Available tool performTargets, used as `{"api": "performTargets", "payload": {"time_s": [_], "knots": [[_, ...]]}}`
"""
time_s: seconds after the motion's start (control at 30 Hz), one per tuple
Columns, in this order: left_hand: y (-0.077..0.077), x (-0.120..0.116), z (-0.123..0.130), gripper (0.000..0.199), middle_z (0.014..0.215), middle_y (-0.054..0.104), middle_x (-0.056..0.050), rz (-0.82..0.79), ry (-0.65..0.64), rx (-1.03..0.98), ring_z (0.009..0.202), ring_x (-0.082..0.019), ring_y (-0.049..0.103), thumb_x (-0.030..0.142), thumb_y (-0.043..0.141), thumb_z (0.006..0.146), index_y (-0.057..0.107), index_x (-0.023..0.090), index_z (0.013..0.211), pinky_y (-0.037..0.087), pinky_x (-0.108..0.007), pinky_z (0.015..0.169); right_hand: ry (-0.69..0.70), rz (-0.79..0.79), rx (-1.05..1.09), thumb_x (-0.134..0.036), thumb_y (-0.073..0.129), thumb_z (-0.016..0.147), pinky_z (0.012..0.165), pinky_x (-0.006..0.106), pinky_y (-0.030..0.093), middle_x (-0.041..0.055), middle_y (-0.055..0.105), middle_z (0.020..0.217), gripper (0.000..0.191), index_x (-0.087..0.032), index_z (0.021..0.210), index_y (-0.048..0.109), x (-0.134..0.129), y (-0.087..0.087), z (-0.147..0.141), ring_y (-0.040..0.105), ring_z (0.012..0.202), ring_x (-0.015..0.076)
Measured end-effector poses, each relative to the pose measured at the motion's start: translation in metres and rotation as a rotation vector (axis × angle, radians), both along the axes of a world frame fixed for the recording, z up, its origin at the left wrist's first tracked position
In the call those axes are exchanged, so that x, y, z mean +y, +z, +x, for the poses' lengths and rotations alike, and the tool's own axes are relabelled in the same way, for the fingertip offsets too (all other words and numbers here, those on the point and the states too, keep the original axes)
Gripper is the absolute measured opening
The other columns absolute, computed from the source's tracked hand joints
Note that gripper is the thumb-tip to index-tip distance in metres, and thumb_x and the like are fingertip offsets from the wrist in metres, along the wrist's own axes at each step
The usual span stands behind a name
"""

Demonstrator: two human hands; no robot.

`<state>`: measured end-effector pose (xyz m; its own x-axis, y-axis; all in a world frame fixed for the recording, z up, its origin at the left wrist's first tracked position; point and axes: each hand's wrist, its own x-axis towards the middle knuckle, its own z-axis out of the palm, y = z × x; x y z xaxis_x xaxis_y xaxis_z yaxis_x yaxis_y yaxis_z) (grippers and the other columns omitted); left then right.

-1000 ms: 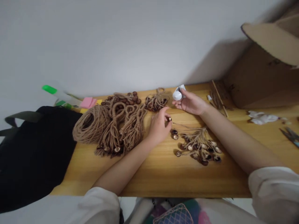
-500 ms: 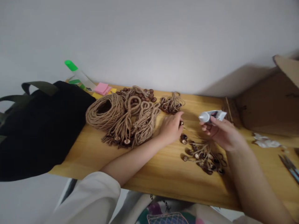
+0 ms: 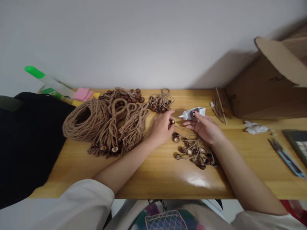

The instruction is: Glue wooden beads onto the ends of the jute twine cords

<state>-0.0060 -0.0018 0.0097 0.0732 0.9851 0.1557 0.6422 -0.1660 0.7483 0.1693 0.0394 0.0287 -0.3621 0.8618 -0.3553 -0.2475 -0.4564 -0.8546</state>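
Note:
Between the thumb and fingers of my left hand is a small dark brown acorn cap with a pale spot. My right hand grips a white glue tube, its thin nozzle pointing left toward the left hand, a short gap away. Just below the hands lies a bunch of corded caps, brown with some pale insides. Behind my left hand sits another bundle of brown beads on cords. Knotted twine tassels lie left of that hand.
A coil of twine and a black bag sit at left, with pink sticky notes behind. To the right are a cardboard box, twigs, crumpled tissue and blue-handled snips.
The glue tube has turned, so its nozzle now points left toward the left hand, and the right hand is closer to the left one. The whole view has shifted right.

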Motion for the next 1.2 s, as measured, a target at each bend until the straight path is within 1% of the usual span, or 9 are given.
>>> {"api": "performTargets", "payload": {"time_s": [0.07,0.13,0.23,0.4,0.5,0.63,0.83,1.07,1.2], "knots": [[0.000,0.000,0.000,0.044,0.100,0.066,-0.005,0.004,0.006,0.008,0.096,-0.020,0.060,0.009,0.058,0.079,0.046,0.017,0.120,0.044,-0.040,0.091,0.012,0.002,0.020,-0.056,0.073,0.064,0.062,0.022,0.056,0.0036,0.072,0.083,0.043,-0.019,0.085,0.065,0.001,0.000,0.000,0.067,0.066,0.0135],[0.000,0.000,0.000,0.043,0.101,0.066,-0.005,0.009,0.012,0.014,0.095,-0.020,0.060,0.009,0.058,0.078,0.047,0.017,0.119,0.043,-0.041,0.092,0.032,0.000,0.027,-0.066,0.058,0.073,0.061,0.023,0.056,0.0052,0.072,0.084,0.051,-0.018,0.087,0.066,0.003,0.000,0.000,0.067,0.066,0.0134],[-0.001,0.000,0.001,0.044,0.100,0.066,-0.005,0.021,0.013,0.014,0.095,-0.020,0.060,0.010,0.058,0.078,0.047,0.016,0.120,0.043,-0.040,0.092,0.039,-0.013,0.014,-0.069,0.043,0.081,0.059,0.021,0.055,0.0062,0.072,0.082,0.056,-0.018,0.088,0.066,0.004,0.001,0.000,0.066,0.063,0.0121],[-0.003,0.001,0.001,0.044,0.101,0.066,-0.006,0.033,0.020,0.029,0.096,-0.020,0.060,0.010,0.059,0.077,0.047,0.016,0.119,0.044,-0.040,0.091,-0.048,-0.057,0.008,-0.056,0.057,0.081,0.060,0.019,0.056,0.0026,0.071,0.077,0.039,-0.018,0.083,0.066,0.004,0.001,0.000,0.067,0.062,0.0105],[-0.002,0.000,0.001,0.045,0.102,0.066,-0.007,0.037,0.017,0.024,0.096,-0.020,0.060,0.010,0.058,0.077,0.048,0.015,0.120,0.045,-0.039,0.090,-0.038,-0.057,0.019,-0.048,0.070,0.072,0.064,0.020,0.057,0.0035,0.072,0.080,0.033,-0.017,0.081,0.069,0.002,0.000,0.002,0.069,0.068,0.0125],[0.003,-0.001,0.000,0.044,0.103,0.066,-0.007,0.004,0.017,0.032,0.094,-0.020,0.061,0.010,0.058,0.077,0.048,0.015,0.120,0.046,-0.040,0.088,-0.008,-0.003,-0.011,-0.042,0.082,0.057,0.058,0.019,0.057,0.0033,0.073,0.082,0.035,-0.018,0.079,0.072,-0.001,0.000,0.003,0.069,0.071,0.0142],[0.003,-0.001,0.001,0.043,0.103,0.067,-0.006,-0.011,0.024,0.037,0.096,-0.021,0.060,0.009,0.058,0.077,0.049,0.016,0.118,0.045,-0.041,0.091,0.058,0.032,-0.057,-0.031,0.081,0.061,0.064,0.019,0.058,0.0027,0.072,0.086,0.026,-0.018,0.082,0.071,-0.002,-0.001,0.006,0.068,0.076,0.0122],[0.001,0.000,0.000,0.042,0.103,0.067,-0.006,-0.010,0.016,0.040,0.098,-0.022,0.059,0.011,0.058,0.078,0.049,0.016,0.119,0.043,-0.041,0.093,0.008,-0.050,-0.052,-0.021,0.083,0.051,0.045,0.017,0.055,-0.0014,0.069,0.070,0.031,-0.018,0.070,0.059,-0.004,0.010,0.006,0.069,0.062,0.0154],[0.002,-0.001,0.000,0.042,0.103,0.067,-0.006,-0.009,0.015,0.054,0.098,-0.021,0.060,0.010,0.057,0.077,0.050,0.017,0.118,0.044,-0.041,0.092,0.046,-0.066,0.019,-0.016,0.079,0.050,0.048,0.021,0.057,-0.0001,0.070,0.075,0.034,-0.020,0.075,0.055,-0.008,0.018,0.005,0.069,0.066,0.0181]]}}
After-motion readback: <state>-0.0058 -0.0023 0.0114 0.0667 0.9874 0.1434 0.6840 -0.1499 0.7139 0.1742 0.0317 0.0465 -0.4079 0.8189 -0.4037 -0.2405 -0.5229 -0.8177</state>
